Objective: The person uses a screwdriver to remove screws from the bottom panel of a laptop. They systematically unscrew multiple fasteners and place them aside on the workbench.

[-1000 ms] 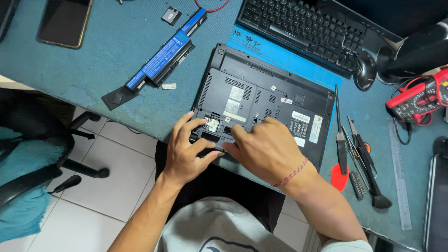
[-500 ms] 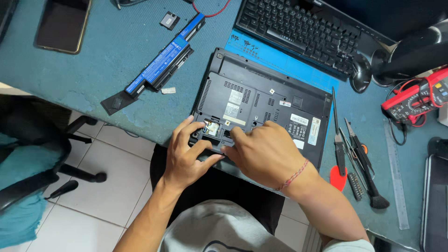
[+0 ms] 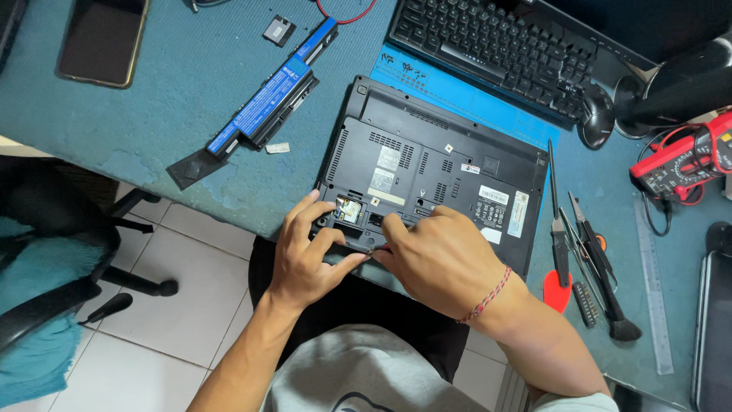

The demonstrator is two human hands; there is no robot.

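Observation:
A black laptop [image 3: 435,172] lies bottom-up on the teal desk, with a small open compartment [image 3: 348,210] at its near left corner. My left hand [image 3: 305,255] grips the laptop's near edge, fingers beside the compartment and thumb along the front rim. My right hand [image 3: 446,259] rests just to the right, over the near edge, with a red string bracelet on the wrist. Its fingertips are pinched together against my left thumb, and what they hold is hidden.
A blue and black battery pack [image 3: 271,99] lies left of the laptop, a phone [image 3: 103,42] further left. A keyboard [image 3: 488,38], a mouse [image 3: 596,114] and a red multimeter [image 3: 679,160] are behind. Screwdrivers and tweezers [image 3: 583,244] lie right. An office chair [image 3: 46,252] stands left.
Both hands stay at the laptop's near edge. The fingers have shifted only slightly, and the view has drifted a little.

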